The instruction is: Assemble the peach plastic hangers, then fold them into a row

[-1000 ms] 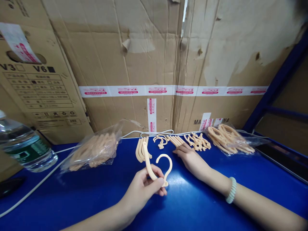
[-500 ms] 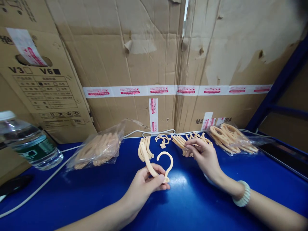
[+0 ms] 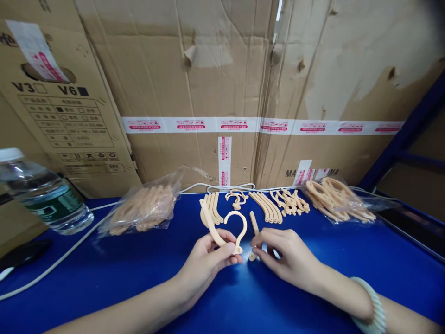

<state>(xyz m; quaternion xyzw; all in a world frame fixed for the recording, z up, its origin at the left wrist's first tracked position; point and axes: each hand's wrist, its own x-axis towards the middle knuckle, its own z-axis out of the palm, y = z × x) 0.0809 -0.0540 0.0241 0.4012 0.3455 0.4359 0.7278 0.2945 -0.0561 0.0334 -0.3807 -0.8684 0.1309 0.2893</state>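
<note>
Between thumb and fingers, my left hand point(image 3: 212, 260) grips a beige hanger hook point(image 3: 246, 227) together with a curved hanger arm point(image 3: 209, 221), their ends meeting at the thumb. Close by on the right, my right hand point(image 3: 290, 257) pinches a second beige hanger arm point(image 3: 255, 225), whose lower end shows below the fingertips. Behind the left hand lie several hanger arms point(image 3: 214, 208) side by side. More hanger arms point(image 3: 267, 207) form a row beyond the right hand, with a pile of hooks point(image 3: 290, 202) next to them. A few loose hooks point(image 3: 237, 198) lie between the groups.
Plastic bags of beige parts stand left point(image 3: 142, 208) and right point(image 3: 337, 199) on the blue table point(image 3: 139, 273). A water bottle point(image 3: 45, 195) and black mouse point(image 3: 26, 255) are far left. White cable point(image 3: 69, 255) crosses the left side; cardboard point(image 3: 194, 93) walls the back.
My right hand has come back from the row of hanger arms with one arm in its fingers, close to my left hand. The left hand keeps its hook and arm.
</note>
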